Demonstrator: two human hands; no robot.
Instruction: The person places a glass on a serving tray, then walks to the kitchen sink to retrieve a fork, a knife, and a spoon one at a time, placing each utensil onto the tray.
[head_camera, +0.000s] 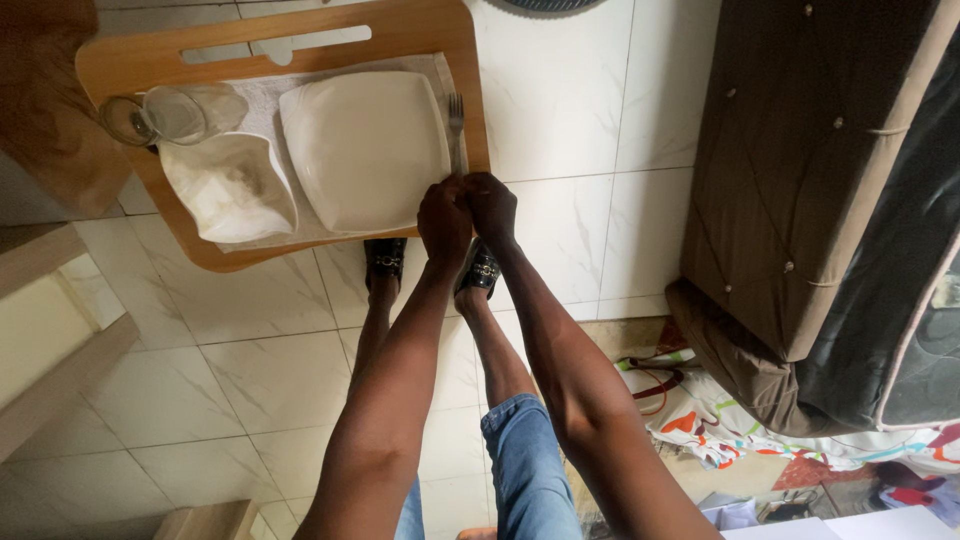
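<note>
On the tray (130, 62), a glass (178, 112) and napkin (232, 187) are set left of the plate (365, 148). A fork (456, 128) is laid right of it.

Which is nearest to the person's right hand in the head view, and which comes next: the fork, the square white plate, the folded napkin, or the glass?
From the right hand:
1. Fork, just above the hand on the tray's right side.
2. Square white plate, left of the fork.
3. Folded napkin, on the tray's left part.
4. Glass, lying at the tray's far left.
</note>
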